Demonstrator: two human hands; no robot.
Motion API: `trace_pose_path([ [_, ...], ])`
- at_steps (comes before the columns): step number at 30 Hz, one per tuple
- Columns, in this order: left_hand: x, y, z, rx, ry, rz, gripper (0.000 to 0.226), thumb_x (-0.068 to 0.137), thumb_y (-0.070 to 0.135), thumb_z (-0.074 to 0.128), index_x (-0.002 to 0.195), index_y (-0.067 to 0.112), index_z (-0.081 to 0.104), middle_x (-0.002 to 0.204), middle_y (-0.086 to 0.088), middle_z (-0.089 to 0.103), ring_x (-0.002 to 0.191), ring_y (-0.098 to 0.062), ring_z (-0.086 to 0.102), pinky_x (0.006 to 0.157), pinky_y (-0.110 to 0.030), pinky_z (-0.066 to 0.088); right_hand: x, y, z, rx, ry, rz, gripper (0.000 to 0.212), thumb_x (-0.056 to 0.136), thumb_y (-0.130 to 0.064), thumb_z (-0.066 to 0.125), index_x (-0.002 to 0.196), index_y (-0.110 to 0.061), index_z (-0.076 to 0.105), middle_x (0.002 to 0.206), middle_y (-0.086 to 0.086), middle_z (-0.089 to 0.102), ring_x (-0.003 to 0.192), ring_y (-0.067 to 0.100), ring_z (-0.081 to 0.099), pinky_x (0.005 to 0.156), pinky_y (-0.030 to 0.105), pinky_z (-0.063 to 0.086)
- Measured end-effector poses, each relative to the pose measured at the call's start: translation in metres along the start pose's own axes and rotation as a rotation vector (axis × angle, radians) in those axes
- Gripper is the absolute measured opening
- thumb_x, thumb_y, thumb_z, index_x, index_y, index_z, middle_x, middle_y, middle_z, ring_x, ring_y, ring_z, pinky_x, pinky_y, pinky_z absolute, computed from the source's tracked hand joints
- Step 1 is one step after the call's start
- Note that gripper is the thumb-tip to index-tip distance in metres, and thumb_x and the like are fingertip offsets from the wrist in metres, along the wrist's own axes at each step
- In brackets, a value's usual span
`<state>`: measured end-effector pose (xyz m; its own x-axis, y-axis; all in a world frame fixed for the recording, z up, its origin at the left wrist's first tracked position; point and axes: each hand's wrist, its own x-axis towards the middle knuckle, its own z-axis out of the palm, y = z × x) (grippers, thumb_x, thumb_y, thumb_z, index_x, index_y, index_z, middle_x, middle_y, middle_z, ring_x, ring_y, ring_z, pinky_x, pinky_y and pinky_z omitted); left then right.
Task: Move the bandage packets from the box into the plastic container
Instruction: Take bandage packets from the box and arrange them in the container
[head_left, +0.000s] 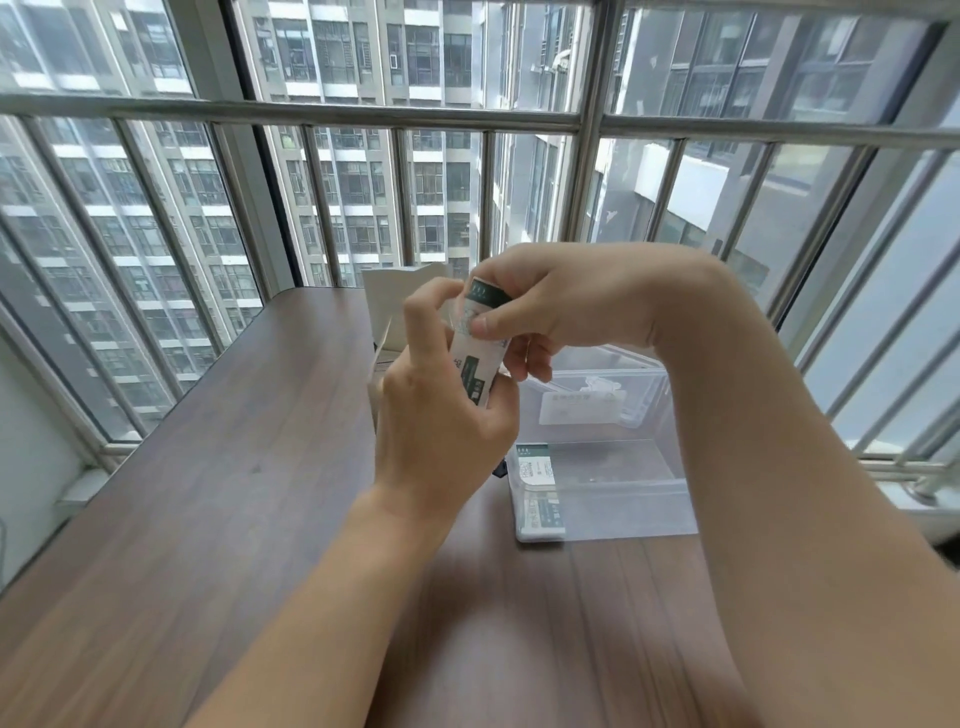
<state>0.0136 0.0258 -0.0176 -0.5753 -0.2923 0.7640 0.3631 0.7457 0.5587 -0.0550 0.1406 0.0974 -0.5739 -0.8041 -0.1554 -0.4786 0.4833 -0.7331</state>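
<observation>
I see both hands raised above the middle of the wooden table (249, 467), working on one white and green bandage packet (475, 358). The left hand (441, 415) wraps its curled fingers round the packet's lower part. The right hand (561, 306) pinches the upper end, thumb pressed on the printed face and the other fingers curled behind it. The packet stands nearly upright, tilted a little. Behind the hands, toward the table's far edge, stands the white box (387, 306) with its flap open; what it holds is hidden from me. Near the right edge sits the clear plastic container (623, 488). Along its left wall lie what look like two more bandage packets (537, 491), though the blur makes the count uncertain.
</observation>
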Motion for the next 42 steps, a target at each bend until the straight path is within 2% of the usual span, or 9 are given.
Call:
trace_pose_path([
  [3,-0.001,0.000,-0.001,-0.061,-0.042,0.029,0.066,0.075,0.006,0.077,0.131,0.006,0.043,0.072,0.017,0.054,0.057,0.001,0.057,0.052,-0.008,0.040,0.002,0.006,0.000,0.038,-0.020,-0.002,0.013,0.104,-0.008,0.053,0.106,0.003,0.058,0.088,0.014,0.071,0.073,0.024,0.063,0.061,0.030,0.052],
  [8,0.001,-0.002,-0.004,-0.146,-0.122,0.135,0.075,0.073,0.015,0.084,0.134,0.005,0.042,0.073,-0.001,0.063,0.053,-0.014,0.062,0.046,-0.035,0.051,-0.005,0.018,-0.012,0.142,-0.044,-0.026,0.011,0.102,-0.005,0.055,0.106,0.004,0.059,0.085,0.012,0.069,0.069,0.021,0.062,0.059,0.029,0.051],
  [11,0.001,0.002,-0.005,-0.187,-0.122,0.159,0.074,0.077,0.030,0.086,0.131,0.001,0.043,0.070,0.010,0.060,0.054,-0.008,0.062,0.047,-0.021,0.049,-0.011,0.023,-0.017,0.224,-0.094,-0.045,0.008,0.102,-0.004,0.055,0.105,0.002,0.059,0.085,0.011,0.069,0.068,0.020,0.062,0.059,0.027,0.052],
  [13,0.001,0.006,-0.006,-0.247,-0.078,0.135,0.069,0.088,0.051,0.069,0.128,0.001,0.044,0.066,0.012,0.056,0.051,-0.004,0.057,0.048,-0.010,0.039,-0.011,0.024,-0.016,0.241,-0.134,-0.058,0.014,0.102,-0.005,0.054,0.113,0.005,0.058,0.092,0.016,0.068,0.071,0.022,0.062,0.061,0.029,0.053],
  [16,-0.001,0.004,-0.004,-0.318,-0.005,0.118,0.069,0.097,0.067,0.038,0.126,0.005,0.044,0.059,0.006,0.049,0.045,-0.008,0.044,0.048,-0.015,0.030,-0.008,0.023,-0.013,0.259,-0.154,-0.069,0.016,0.103,-0.003,0.052,0.115,0.004,0.058,0.090,0.016,0.065,0.072,0.024,0.061,0.062,0.031,0.053],
  [21,-0.005,-0.002,0.001,-0.305,0.021,0.119,0.064,0.098,0.069,0.034,0.124,0.012,0.042,0.058,-0.002,0.044,0.048,-0.008,0.037,0.050,-0.019,0.028,-0.009,0.022,-0.014,0.244,-0.148,-0.054,0.009,0.102,0.000,0.051,0.100,0.000,0.059,0.080,0.011,0.067,0.070,0.025,0.061,0.060,0.030,0.053],
  [26,-0.003,-0.006,-0.003,-0.236,0.013,0.142,0.073,0.099,0.067,0.029,0.115,0.001,0.056,0.068,-0.006,0.049,0.056,-0.011,0.043,0.056,-0.022,0.033,-0.031,0.035,-0.041,0.190,0.045,0.040,0.006,0.101,0.000,0.054,0.096,0.001,0.057,0.082,0.013,0.073,0.070,0.023,0.064,0.061,0.028,0.054],
  [31,-0.003,-0.010,0.001,-0.184,0.015,0.142,0.072,0.102,0.062,0.024,0.106,0.001,0.062,0.066,-0.005,0.053,0.070,-0.008,0.046,0.070,-0.017,0.037,-0.022,0.057,-0.020,-0.009,-0.054,0.222,0.007,0.097,-0.003,0.062,0.103,0.001,0.063,0.085,0.012,0.072,0.075,0.022,0.068,0.067,0.029,0.057],
  [42,-0.003,-0.018,0.003,-0.154,-0.009,0.092,0.065,0.101,0.063,0.029,0.108,0.007,0.061,0.068,-0.004,0.054,0.058,-0.017,0.050,0.059,-0.023,0.037,0.001,0.076,0.033,0.042,-0.186,0.417,0.014,0.096,-0.001,0.062,0.108,0.006,0.062,0.090,0.016,0.060,0.077,0.023,0.060,0.064,0.023,0.056],
])
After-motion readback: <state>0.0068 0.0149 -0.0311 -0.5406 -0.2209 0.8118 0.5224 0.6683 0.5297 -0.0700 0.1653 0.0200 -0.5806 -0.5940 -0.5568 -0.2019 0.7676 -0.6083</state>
